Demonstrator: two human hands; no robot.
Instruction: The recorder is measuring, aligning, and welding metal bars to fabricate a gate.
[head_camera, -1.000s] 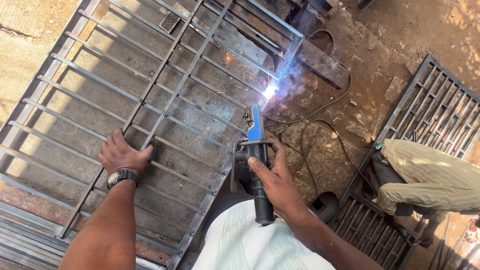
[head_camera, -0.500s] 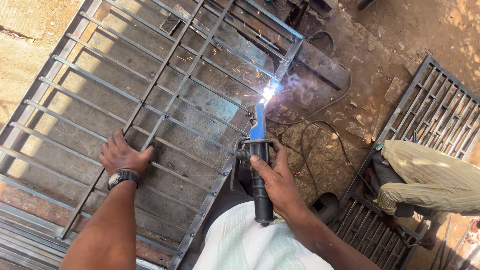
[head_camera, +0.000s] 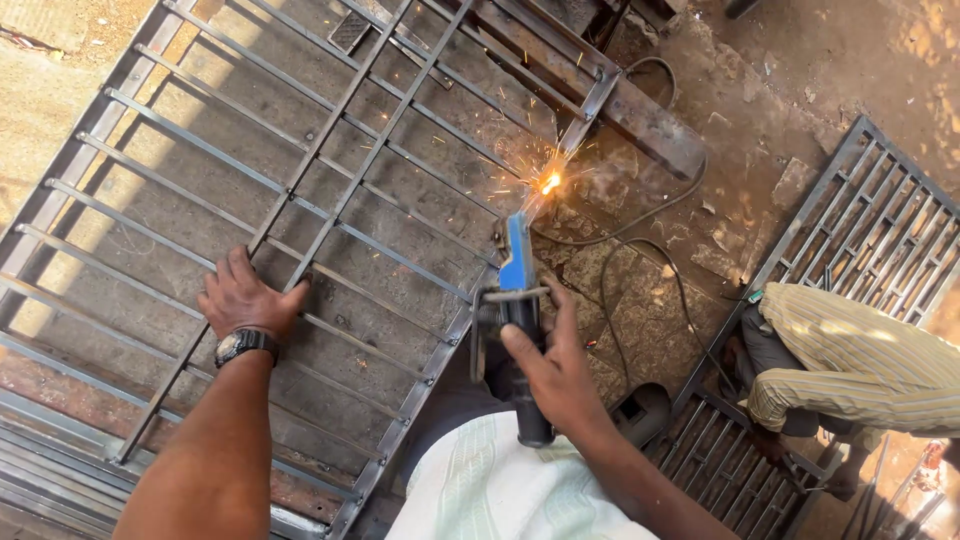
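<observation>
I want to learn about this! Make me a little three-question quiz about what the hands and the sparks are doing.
1. True or false: the left hand rests flat on the large grey metal bar grille.
2. What does the right hand grip? A) a hammer B) a blue-and-black welding electrode holder C) a paintbrush
3. Fill the gap: the orange sparks fly at the grille's ______ edge, near the black cable.

Key:
1. True
2. B
3. Right; that is the frame side nearest the person in the striped shirt bent over the smaller dark metal grille.
</observation>
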